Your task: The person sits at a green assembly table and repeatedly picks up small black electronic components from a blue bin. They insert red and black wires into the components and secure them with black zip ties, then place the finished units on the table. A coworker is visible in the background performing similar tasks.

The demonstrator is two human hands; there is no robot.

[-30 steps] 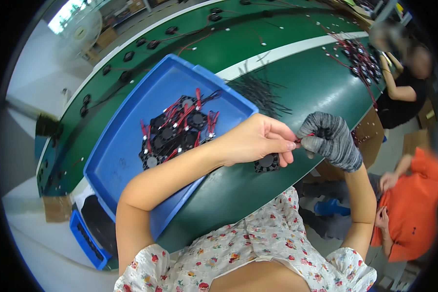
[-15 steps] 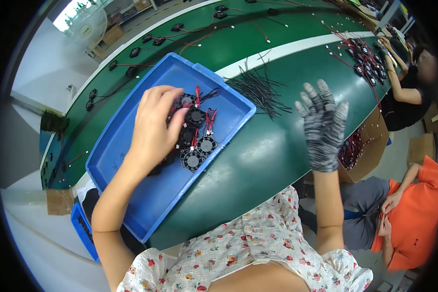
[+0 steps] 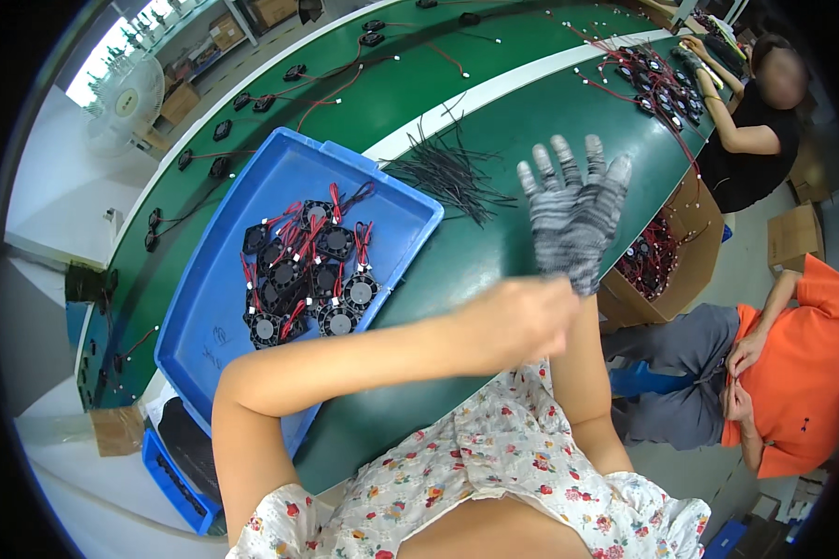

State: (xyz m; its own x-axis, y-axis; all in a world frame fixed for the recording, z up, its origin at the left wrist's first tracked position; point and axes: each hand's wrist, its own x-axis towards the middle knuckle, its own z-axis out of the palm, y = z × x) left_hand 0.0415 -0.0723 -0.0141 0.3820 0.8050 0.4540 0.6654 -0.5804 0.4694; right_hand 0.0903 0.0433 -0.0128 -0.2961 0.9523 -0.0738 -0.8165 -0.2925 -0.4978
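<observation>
My bare left hand reaches across my body to the right wrist, its fingers closed at the cuff of the grey striped glove. The hand is a little blurred. That glove covers my right hand, which is raised over the green table with its fingers spread and nothing in them. To the left, a blue tray holds several small black cooling fans with bundled red and black leads. A loose pile of black cable ties lies beyond the tray's right side.
A green conveyor belt runs behind, with fans on it. At the right edge stands a cardboard box of red wires. A person in black works by a fan heap. A person in orange is nearby.
My left hand has left the fans in the tray and moved right, onto the glove's cuff. My right hand stays raised and spread. The view has shifted slightly.
</observation>
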